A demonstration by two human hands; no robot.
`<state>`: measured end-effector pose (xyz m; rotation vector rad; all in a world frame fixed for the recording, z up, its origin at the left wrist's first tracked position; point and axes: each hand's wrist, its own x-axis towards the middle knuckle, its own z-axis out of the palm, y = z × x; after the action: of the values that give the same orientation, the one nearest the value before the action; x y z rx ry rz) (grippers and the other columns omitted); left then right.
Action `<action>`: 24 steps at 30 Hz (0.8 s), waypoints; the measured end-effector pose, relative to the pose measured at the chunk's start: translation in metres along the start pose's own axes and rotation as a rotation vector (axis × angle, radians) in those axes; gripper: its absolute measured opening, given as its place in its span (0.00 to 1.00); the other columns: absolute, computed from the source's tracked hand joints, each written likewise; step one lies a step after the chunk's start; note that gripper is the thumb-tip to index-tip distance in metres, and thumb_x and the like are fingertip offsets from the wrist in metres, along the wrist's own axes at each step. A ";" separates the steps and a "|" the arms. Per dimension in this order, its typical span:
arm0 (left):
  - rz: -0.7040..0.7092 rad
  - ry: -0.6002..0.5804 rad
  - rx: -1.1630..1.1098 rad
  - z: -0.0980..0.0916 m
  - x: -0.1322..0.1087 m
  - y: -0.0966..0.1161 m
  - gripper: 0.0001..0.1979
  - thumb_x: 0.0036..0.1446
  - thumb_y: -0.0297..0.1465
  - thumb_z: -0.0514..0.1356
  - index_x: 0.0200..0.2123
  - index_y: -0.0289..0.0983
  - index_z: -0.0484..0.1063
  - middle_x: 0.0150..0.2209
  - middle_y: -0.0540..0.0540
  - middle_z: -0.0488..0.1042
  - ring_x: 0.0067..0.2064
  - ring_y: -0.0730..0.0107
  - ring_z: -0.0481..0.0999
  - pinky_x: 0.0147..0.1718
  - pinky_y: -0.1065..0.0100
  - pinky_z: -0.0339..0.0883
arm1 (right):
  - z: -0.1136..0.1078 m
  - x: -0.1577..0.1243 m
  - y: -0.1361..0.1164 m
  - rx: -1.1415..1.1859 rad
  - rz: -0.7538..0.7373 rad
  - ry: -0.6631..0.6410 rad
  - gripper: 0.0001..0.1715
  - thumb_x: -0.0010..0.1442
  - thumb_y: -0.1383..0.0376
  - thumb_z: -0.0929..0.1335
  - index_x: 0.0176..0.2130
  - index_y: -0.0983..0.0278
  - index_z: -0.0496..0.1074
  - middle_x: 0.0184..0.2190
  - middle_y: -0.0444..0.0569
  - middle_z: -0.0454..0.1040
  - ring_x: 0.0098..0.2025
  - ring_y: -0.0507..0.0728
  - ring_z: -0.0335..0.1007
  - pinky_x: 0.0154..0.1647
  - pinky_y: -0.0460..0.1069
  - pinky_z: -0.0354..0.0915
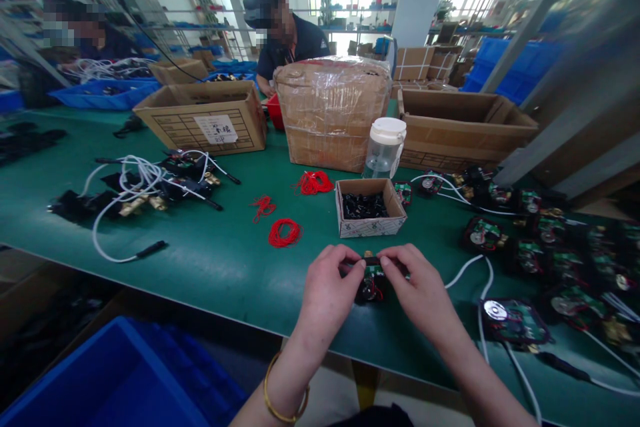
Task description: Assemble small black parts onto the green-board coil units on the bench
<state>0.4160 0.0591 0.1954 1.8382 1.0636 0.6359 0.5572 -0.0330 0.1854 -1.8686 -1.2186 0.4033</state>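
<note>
Near the front of the green bench, my left hand (331, 288) and my right hand (414, 281) pinch a small black device (371, 288) from both sides. It shows a green circuit board, a red wire and a brass fitting at its far end. Both thumbs and forefingers are closed at its upper part; what lies right under the fingertips is hidden. Just beyond my hands stands a small carton (373, 227) of small black parts. To its left lie a coil of red wire (285, 232) and two more red bundles (314, 182).
Similar open devices (515, 321) with white cables crowd the right side; cabled black units (145, 190) lie left. A lidded bottle (384, 147), a wrapped box (333, 113) and open cartons (200, 117) stand behind. A blue bin (115, 373) sits below the front edge. Two people work opposite.
</note>
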 end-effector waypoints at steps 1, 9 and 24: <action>0.006 0.002 0.003 0.000 0.000 0.000 0.04 0.59 0.27 0.63 0.32 0.39 0.77 0.33 0.50 0.76 0.36 0.69 0.77 0.39 0.67 0.67 | 0.002 0.000 -0.001 -0.005 0.005 0.007 0.11 0.66 0.59 0.66 0.39 0.61 0.76 0.36 0.49 0.71 0.37 0.59 0.70 0.38 0.53 0.66; 0.046 0.005 0.003 -0.001 -0.002 -0.003 0.04 0.59 0.28 0.63 0.31 0.39 0.77 0.33 0.51 0.75 0.36 0.69 0.76 0.39 0.67 0.66 | 0.003 0.003 -0.002 0.010 0.032 0.020 0.11 0.64 0.59 0.66 0.36 0.61 0.76 0.34 0.48 0.71 0.36 0.58 0.69 0.37 0.52 0.64; 0.113 0.021 -0.007 0.004 -0.004 -0.012 0.03 0.61 0.29 0.62 0.34 0.40 0.76 0.35 0.51 0.75 0.37 0.69 0.76 0.40 0.68 0.66 | -0.007 0.002 0.005 0.110 0.060 -0.047 0.13 0.61 0.57 0.66 0.39 0.60 0.78 0.37 0.49 0.75 0.40 0.59 0.73 0.40 0.53 0.67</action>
<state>0.4117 0.0570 0.1827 1.8996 0.9753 0.7256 0.5663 -0.0353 0.1861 -1.8140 -1.1496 0.5387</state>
